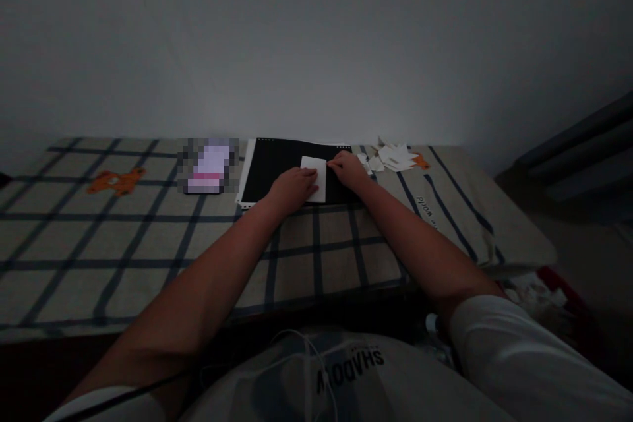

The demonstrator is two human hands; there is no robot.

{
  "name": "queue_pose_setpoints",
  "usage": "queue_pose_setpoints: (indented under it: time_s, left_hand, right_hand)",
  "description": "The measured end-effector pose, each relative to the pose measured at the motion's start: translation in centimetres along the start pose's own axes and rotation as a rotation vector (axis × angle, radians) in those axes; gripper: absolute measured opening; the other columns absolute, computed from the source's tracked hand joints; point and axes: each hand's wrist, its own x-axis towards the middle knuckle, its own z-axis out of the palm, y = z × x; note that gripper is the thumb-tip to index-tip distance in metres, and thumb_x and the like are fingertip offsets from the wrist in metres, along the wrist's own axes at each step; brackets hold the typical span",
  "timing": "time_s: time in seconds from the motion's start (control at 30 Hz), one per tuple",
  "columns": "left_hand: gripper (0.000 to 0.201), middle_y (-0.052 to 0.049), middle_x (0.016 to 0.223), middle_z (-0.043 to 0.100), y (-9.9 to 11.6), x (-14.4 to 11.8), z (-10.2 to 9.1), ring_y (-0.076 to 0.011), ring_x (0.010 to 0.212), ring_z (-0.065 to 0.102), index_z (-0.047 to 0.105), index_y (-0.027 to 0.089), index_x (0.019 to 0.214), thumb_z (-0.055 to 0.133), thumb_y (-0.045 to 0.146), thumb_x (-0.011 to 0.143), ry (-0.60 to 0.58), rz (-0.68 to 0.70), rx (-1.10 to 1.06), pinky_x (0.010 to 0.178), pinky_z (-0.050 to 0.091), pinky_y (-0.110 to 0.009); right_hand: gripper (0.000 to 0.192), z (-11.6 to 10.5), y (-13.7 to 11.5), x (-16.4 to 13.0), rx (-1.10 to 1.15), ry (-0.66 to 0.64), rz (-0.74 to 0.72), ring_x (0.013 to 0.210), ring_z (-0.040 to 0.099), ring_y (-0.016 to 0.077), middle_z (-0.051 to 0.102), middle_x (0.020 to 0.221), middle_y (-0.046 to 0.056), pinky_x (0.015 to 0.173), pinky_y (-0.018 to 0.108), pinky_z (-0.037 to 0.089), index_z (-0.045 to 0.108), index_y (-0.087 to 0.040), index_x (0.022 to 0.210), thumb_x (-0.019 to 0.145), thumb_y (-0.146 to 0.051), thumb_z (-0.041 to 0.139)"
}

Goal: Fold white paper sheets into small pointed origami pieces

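Wearing: a pale, soft-cloth short-sleeved T-shirt (415, 376) with dark capital lettering, and a thin white cord (309, 359) looping over its front.
Beside the right arm, low down: a white round cap (432, 324), and farther right a red container (546, 275) heaped with crumpled whitish scraps, blurred in the gloom.
Tablecloth: beige woven-looking fabric crossed by dark blue stripes (148, 237), draped over the long table (537, 244) and rounded at the right corner.
Left hand: the left hand (291, 188) lies palm down, fingers extended and loosely spread across the white paper.
Right hand: the right hand (349, 170) has its fingertips drawn together at the paper's right edge; whether they pinch it, I cannot tell.
White paper: a small, smooth, upright-rectangular white piece of paper (320, 178), resting on the black sheet between the hands.
Black sheet: a matt black rectangular sheet (270, 165) with small punched-looking marks along its far edge, over white sheets (246, 178) that show at its left.
Phone: a flat rectangular phone (210, 168), its lit lilac-and-pink screen pixelated, left of the sheets.
Paper pile: thin, angular white paper pieces (395, 158), loosely overlapping beyond the right hand.
Cloth prints: an orange bear-shaped figure (116, 181) at left.
Wall: plain, smooth, grey-white (316, 46).
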Motion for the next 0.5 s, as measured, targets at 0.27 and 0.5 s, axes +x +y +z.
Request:
queue_pose_setpoints:
  time_s: [0.27,0.5]
  left_hand:
    - [0.041,-0.012,0.144,0.06,-0.2,0.2,0.4,-0.0253,0.125,0.059,0.058,0.015,0.138,0.042,0.031,0.104,0.007,0.007,0.017,0.106,0.044,-0.037]
    - [0.041,-0.009,0.145,0.059,-0.2,0.0,0.2,-0.0254,0.126,0.059,0.059,0.018,0.138,0.043,0.031,0.103,0.017,-0.017,-0.006,0.106,0.045,-0.038]
  right_hand:
    - [0.037,-0.1,-0.7,0.2,-0.161,-0.038,-0.017,0.098,0.06,0.0249,0.072,0.102,0.014,0.09,0.037,0.044,0.079,-0.013,0.104,0.101,-0.023,0.044]
    - [0.038,-0.2,-1.1,0.6,-0.212,-0.05,0.035,0.095,0.06,0.0254,0.071,0.1,0.014,0.087,0.037,0.044,0.08,-0.014,0.098,0.099,-0.019,0.042]
